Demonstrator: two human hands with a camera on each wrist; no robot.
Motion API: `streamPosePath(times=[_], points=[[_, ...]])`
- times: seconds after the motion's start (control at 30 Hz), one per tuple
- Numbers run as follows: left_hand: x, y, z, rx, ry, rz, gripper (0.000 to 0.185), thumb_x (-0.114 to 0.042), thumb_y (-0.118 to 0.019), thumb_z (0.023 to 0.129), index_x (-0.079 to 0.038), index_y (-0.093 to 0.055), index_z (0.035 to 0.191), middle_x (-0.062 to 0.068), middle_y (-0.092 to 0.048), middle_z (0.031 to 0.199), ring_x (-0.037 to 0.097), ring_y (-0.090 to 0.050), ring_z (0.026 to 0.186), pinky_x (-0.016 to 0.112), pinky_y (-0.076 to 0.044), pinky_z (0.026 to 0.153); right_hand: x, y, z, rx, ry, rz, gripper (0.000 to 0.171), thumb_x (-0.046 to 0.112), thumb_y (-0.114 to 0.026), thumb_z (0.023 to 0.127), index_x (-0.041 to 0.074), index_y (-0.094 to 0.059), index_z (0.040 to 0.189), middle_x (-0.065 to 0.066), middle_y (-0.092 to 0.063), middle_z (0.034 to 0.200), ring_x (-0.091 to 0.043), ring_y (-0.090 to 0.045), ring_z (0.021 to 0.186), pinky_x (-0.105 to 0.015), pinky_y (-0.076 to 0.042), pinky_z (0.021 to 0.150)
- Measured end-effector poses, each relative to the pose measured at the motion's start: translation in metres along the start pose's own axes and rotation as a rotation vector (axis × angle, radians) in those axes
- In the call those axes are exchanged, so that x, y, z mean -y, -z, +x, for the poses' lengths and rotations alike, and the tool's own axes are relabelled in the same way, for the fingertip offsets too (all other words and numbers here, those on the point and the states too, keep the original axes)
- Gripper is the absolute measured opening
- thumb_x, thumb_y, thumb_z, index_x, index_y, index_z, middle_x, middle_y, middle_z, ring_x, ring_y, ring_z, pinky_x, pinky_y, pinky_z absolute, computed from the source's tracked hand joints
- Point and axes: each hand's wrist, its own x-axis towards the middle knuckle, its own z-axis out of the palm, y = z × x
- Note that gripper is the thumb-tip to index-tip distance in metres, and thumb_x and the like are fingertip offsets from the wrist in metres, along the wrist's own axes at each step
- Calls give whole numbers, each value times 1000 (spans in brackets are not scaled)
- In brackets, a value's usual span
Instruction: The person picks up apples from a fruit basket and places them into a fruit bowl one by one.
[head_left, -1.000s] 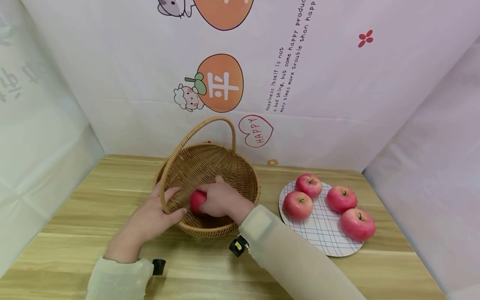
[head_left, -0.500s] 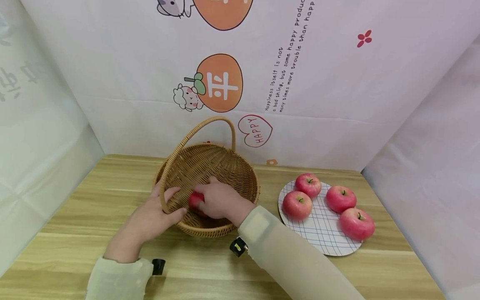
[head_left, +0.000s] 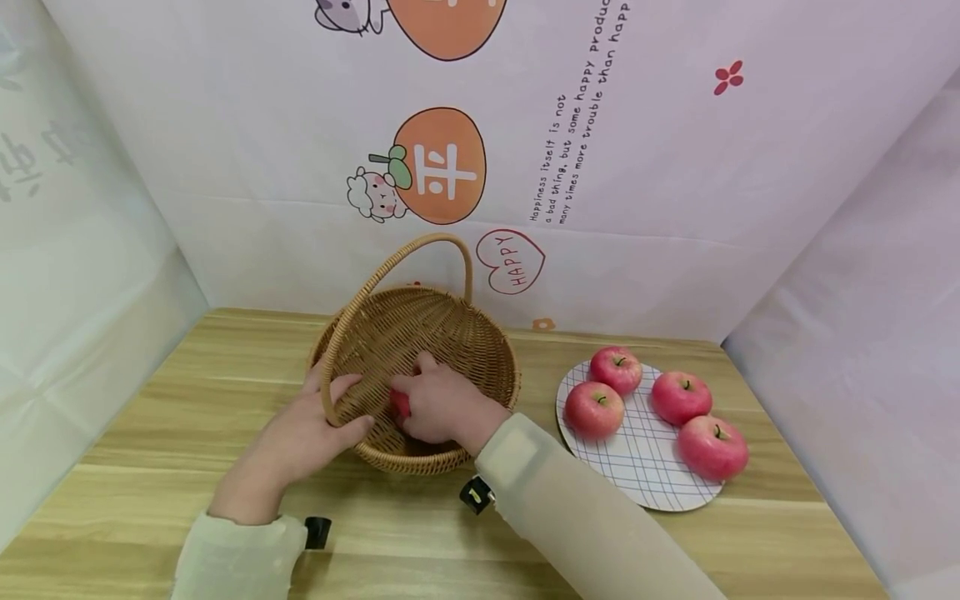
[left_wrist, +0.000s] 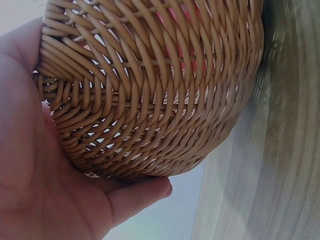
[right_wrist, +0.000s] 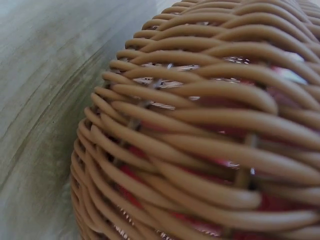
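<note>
- While the right hand (head_left: 438,407) reaches down inside the wicker basket (head_left: 480,333), its fingers curl over a red apple (head_left: 400,404), of which the head view shows only a small red patch between the fingers
- The apple is red and smooth — most of it is covered by the hand, so its stem and full shape cannot be seen
- It sits low in the basket, toward the near side of the bowl; whether it already touches the bottom cannot be told
- The left hand (head_left: 303,429) grips the basket at its near-left rim, the thumb over the edge beside the foot of the handle (head_left: 390,271) and the palm against the outer wall
- The basket is round, woven of light brown cane, with one arched handle, and it stands on the wooden table (head_left: 187,417) near the back wall
- From the left wrist, the woven wall (left_wrist: 150,100) fills the picture with the palm (left_wrist: 30,165) pressed against it — red colour shows through the gaps near the top, a thing the head view cannot show
- From the right wrist, the cane strands (right_wrist: 210,125) are very close and blurred, with red behind them, and a piece of table (right_wrist: 45,75) at the left; no hand appears there
- Only the head view shows the checked plate (head_left: 645,467) to the right of the basket, carrying four more red apples (head_left: 681,398) with short stems
</note>
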Motion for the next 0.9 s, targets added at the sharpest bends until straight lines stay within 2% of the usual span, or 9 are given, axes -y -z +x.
streamPosePath(times=[0.07, 0.2, 0.3, 0.4, 0.6, 0.73, 0.83, 0.9], points=[[0, 0, 0, -4, -3, 1, 74, -47, -62, 95, -4, -41, 151, 28, -6, 160, 57, -45, 124, 66, -44, 89, 0, 0, -1, 16, -37, 14, 53, 34, -66, 92, 22, -53, 142, -13, -43, 121, -22, -51, 87, -32, -49, 69], [-1, 0, 0, -7, -10, 12, 72, -47, -62, 94, -4, -44, 149, 28, -6, 161, 57, -42, 126, 66, -44, 89, -1, -2, -1, 30, -74, 17, 43, 32, -62, 94, 16, -51, 133, -13, -42, 129, -20, -51, 87, -31, -48, 69], [-1, 0, 1, -6, -13, 20, 71, -47, -62, 94, -4, -45, 149, 29, -4, 161, 58, -40, 127, 67, -43, 89, -1, -2, -1, 39, -73, 7, 44, 32, -61, 96, 17, -50, 135, -12, -43, 133, -19, -54, 88, -32, -49, 69], [-1, 0, 1, -5, -15, 21, 71, -47, -62, 95, -5, -45, 149, 29, -4, 160, 58, -40, 127, 67, -43, 89, -1, -2, 0, 57, -77, 1, 45, 34, -61, 96, 21, -51, 138, -12, -43, 128, -21, -53, 88, -34, -49, 68], [-1, 0, 1, 2, -7, 14, 70, -46, -63, 95, -5, -45, 148, 30, -4, 160, 58, -38, 129, 68, -43, 90, -1, -2, -1, 78, -72, -27, 36, 33, -60, 96, 20, -57, 129, -11, -40, 121, -21, -48, 82, -31, -45, 65], [-1, 0, 1, 0, -3, 15, 68, -44, -64, 95, -5, -46, 148, 31, -4, 160, 59, -39, 128, 68, -43, 89, -1, -3, -1, 77, -61, -3, 31, 29, -61, 95, 19, -57, 124, -11, -43, 121, -20, -50, 79, -31, -45, 62], [-1, 1, 1, 4, 1, 19, 69, -45, -63, 95, -5, -45, 149, 31, -3, 160, 59, -39, 127, 68, -43, 88, -2, -4, -1, 79, -55, 40, 28, 27, -63, 94, 19, -56, 119, -9, -48, 119, -19, -52, 85, -32, -47, 65], [-1, 1, 1, 8, 4, 21, 70, -47, -62, 95, -5, -45, 149, 31, -3, 160, 59, -39, 127, 68, -43, 88, -2, -4, -1, 78, -51, 59, 30, 29, -65, 93, 19, -57, 120, -7, -54, 121, -20, -55, 100, -33, -49, 75]])
